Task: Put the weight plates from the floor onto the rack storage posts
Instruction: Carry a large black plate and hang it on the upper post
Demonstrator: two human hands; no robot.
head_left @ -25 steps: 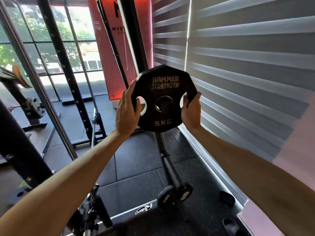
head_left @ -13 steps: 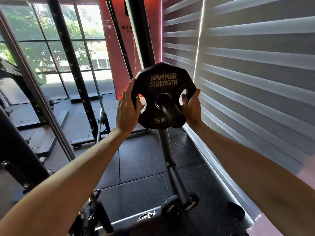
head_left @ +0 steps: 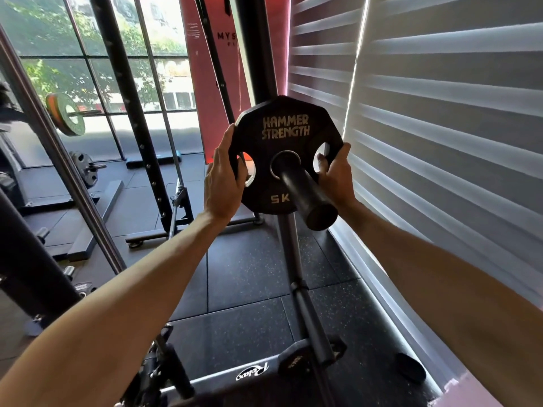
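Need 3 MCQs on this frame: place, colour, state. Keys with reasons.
1. Where is the storage post relative to the weight plate? A) through its centre hole B) above it C) left of it
2. Weight plate's body colour? A) black B) red C) green
3. How many hands grip it? A) none B) one C) two
1 A: the post pokes out through the hole. 2 A: black, pale lettering. 3 C: left hand and right hand each grip an edge.
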